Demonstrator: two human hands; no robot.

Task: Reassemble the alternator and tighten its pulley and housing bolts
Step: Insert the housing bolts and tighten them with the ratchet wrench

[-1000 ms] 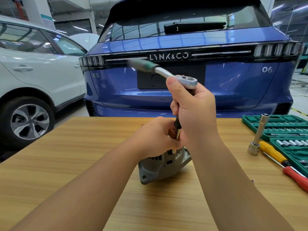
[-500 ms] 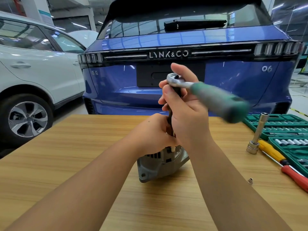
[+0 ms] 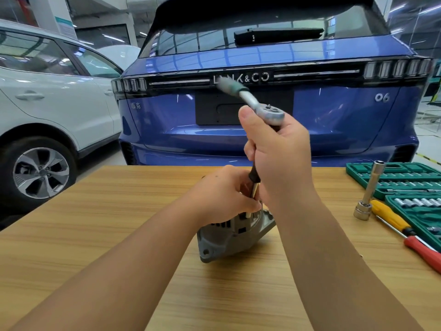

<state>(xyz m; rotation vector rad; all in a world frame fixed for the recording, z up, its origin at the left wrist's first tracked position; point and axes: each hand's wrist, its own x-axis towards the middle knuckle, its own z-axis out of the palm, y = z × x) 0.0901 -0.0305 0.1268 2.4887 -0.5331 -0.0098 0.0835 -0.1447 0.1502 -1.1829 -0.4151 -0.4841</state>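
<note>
I'm swinging the green-handled steel ratchet (image 3: 262,108) back to eleven o'clock, right hand (image 3: 281,158) clenching its extension, left hand (image 3: 224,194) gripping the grey cast alternator (image 3: 229,237), tightening onward.

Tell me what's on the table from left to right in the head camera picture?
Alternator held by the left hand → upright long socket → yellow screwdriver → red screwdriver → green socket case at the right edge.
</note>
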